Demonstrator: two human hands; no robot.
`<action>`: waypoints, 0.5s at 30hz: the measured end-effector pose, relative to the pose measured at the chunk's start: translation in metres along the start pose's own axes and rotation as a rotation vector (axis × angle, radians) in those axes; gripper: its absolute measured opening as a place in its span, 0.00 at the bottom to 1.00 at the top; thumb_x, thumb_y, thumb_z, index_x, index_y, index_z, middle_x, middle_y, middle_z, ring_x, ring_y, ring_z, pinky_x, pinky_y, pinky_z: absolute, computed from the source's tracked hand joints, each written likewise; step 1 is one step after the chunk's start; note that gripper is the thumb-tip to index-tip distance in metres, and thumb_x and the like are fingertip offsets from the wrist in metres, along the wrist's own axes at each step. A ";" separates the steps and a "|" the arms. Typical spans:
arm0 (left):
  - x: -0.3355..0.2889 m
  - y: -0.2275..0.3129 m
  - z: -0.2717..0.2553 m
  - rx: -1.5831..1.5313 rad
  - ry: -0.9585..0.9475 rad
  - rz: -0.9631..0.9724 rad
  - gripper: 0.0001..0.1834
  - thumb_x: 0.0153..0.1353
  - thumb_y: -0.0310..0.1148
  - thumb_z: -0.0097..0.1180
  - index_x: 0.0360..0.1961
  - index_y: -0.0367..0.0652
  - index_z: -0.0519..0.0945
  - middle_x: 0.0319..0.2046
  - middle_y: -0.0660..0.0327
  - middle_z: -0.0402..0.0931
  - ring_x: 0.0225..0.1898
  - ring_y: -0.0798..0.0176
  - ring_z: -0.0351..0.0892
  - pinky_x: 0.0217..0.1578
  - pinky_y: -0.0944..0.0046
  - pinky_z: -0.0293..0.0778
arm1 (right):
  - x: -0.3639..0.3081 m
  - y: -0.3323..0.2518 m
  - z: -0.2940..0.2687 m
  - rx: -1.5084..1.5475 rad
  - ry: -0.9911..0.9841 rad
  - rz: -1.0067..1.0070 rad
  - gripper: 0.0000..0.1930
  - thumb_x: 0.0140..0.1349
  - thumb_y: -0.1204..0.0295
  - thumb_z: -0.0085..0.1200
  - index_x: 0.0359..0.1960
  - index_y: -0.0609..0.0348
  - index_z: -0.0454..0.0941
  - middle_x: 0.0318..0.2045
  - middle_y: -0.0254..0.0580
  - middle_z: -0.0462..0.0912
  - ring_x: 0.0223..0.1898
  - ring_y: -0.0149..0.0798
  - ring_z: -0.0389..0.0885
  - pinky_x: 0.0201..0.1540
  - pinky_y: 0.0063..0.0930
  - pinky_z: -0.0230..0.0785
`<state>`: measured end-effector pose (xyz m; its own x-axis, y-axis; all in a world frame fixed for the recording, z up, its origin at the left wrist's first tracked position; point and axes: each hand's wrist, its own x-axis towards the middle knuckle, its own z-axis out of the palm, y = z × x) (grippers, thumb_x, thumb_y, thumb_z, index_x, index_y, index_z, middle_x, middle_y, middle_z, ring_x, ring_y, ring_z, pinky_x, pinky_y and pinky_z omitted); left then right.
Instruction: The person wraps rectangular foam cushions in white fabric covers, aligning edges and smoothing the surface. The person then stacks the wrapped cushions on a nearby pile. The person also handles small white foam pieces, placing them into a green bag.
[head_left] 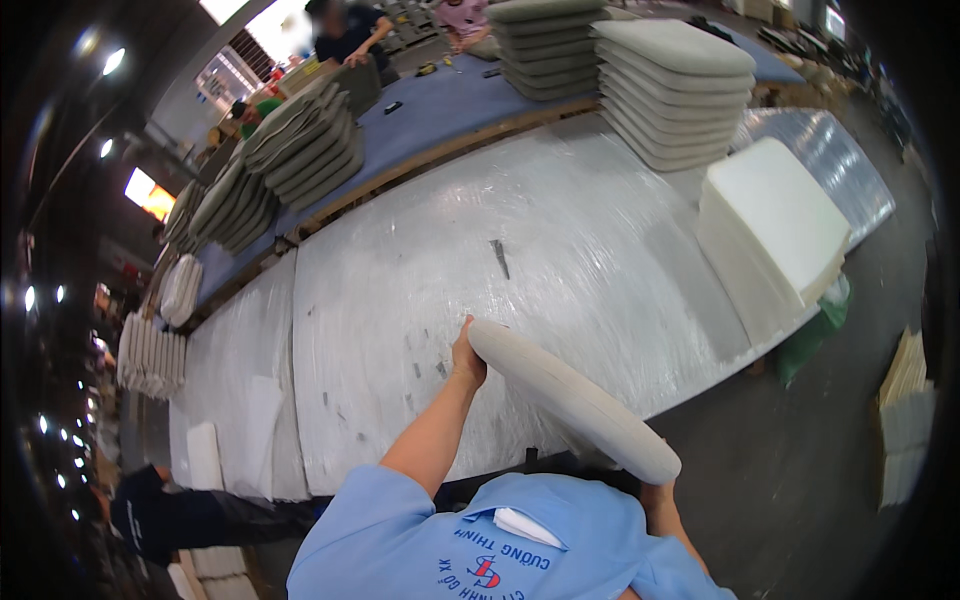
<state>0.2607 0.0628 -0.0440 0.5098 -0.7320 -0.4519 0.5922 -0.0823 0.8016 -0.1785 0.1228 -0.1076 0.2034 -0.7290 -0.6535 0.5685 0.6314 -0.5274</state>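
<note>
Beige upholstered cushion (575,400) is held on edge over the near side of the plastic-covered bench (600,250). One end is clasped by the left hand's (467,358) fingers; the right hand's (657,495) are mostly hidden, their grip untellable. Were either hold to slip, it could be dropped. Below the fingers, probably cloth (526,527) is tucked in a shirt pocket (540,507).

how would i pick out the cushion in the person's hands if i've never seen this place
Find the wide plastic-covered table in the middle of the view. Over its near edge, above the light-blue shirt, a long pale grey cushion slants between the left hand and the right hand. Unlike the stacked cushions beyond, it is by itself, seen edge-on.
</note>
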 end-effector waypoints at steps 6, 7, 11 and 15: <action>-0.004 -0.018 0.018 -0.140 0.118 -0.006 0.24 0.73 0.49 0.45 0.49 0.38 0.83 0.47 0.54 0.84 0.50 0.54 0.81 0.57 0.56 0.73 | -0.008 -0.032 -0.002 -0.180 -0.184 0.219 0.31 0.73 0.42 0.43 0.61 0.55 0.77 0.56 0.50 0.82 0.56 0.57 0.79 0.58 0.61 0.68; -0.010 -0.013 0.020 -0.164 0.143 -0.020 0.23 0.72 0.49 0.46 0.50 0.39 0.82 0.48 0.55 0.83 0.51 0.54 0.81 0.57 0.55 0.74 | -0.012 -0.037 0.003 -0.248 -0.203 0.227 0.31 0.73 0.43 0.43 0.62 0.55 0.76 0.56 0.50 0.82 0.57 0.56 0.78 0.58 0.60 0.68; -0.028 -0.001 0.052 -0.265 0.093 -0.064 0.21 0.72 0.49 0.51 0.52 0.43 0.79 0.49 0.55 0.81 0.50 0.53 0.81 0.55 0.53 0.75 | -0.038 -0.072 0.009 -0.429 -0.269 0.279 0.32 0.74 0.43 0.44 0.65 0.56 0.73 0.59 0.50 0.80 0.58 0.53 0.77 0.60 0.56 0.69; -0.032 0.055 0.080 -0.172 -0.114 0.174 0.25 0.75 0.52 0.43 0.41 0.40 0.81 0.40 0.58 0.83 0.46 0.58 0.80 0.49 0.56 0.77 | -0.030 -0.082 0.043 -0.529 -0.383 0.328 0.32 0.74 0.44 0.45 0.68 0.56 0.70 0.61 0.49 0.78 0.60 0.49 0.77 0.63 0.52 0.69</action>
<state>0.2267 0.0278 0.0462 0.5455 -0.7974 -0.2580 0.6041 0.1608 0.7805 -0.1975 0.0815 -0.0215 0.6165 -0.4610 -0.6382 -0.0107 0.8056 -0.5923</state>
